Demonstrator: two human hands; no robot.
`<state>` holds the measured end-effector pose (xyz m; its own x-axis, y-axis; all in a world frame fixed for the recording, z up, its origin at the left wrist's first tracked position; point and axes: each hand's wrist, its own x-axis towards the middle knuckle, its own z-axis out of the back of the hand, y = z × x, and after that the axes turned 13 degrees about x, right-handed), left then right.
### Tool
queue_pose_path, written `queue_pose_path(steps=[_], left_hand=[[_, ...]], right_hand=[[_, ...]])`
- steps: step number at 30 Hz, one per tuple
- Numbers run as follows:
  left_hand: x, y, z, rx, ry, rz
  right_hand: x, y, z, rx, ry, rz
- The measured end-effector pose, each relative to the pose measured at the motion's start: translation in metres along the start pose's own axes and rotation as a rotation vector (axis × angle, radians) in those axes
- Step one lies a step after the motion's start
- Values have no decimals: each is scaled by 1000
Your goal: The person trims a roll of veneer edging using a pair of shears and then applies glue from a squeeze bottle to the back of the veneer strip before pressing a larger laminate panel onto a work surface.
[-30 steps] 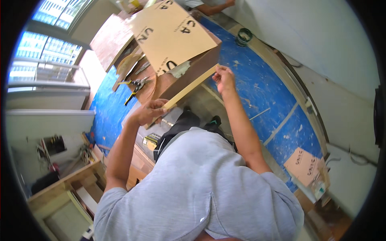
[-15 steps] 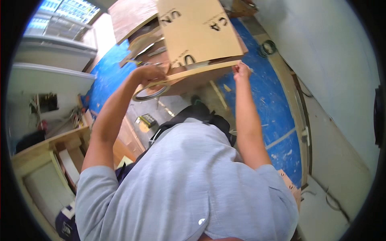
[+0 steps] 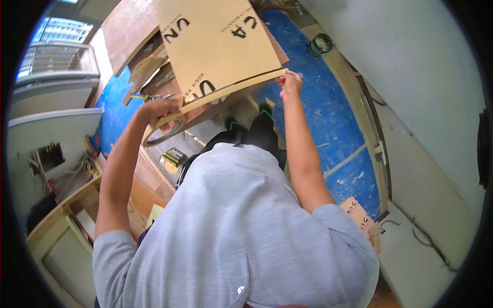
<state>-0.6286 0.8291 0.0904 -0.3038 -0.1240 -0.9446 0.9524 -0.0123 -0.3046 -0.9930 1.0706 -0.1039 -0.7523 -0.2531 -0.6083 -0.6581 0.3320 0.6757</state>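
Note:
A pale tape-like strip runs along the near edge of a beige board with black lettering. Pinched at the board's near right corner, the strip's right end is in my closed right hand. My left hand is closed around the strip at the board's left corner, its fingertips partly hidden. A grey-rimmed ring-shaped roll hangs just below that hand, and the strip seems to come from it. Beyond the left hand lies a yellow-handled tool, apart from it.
Blue sheeting covers the floor. Other boards and offcuts lie at the far left. A dark green round container stands by the right wall. A black-and-yellow box sits by my legs, and a wooden frame is at left.
My view has shifted, so the board and both hands appear further left and tilted more. Both hands keep their grip on the strip, and more of my feet shows.

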Motion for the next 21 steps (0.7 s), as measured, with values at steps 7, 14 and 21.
queue_pose_path(steps=[7, 14, 21], left_hand=[[16, -4, 9, 237, 81, -23], [32, 11, 10, 117, 2, 207], [8, -20, 9, 104, 147, 206]], right_hand=[[8, 19, 4, -35, 63, -130], [10, 20, 0, -78, 110, -172], [4, 25, -8, -104, 113, -188]])
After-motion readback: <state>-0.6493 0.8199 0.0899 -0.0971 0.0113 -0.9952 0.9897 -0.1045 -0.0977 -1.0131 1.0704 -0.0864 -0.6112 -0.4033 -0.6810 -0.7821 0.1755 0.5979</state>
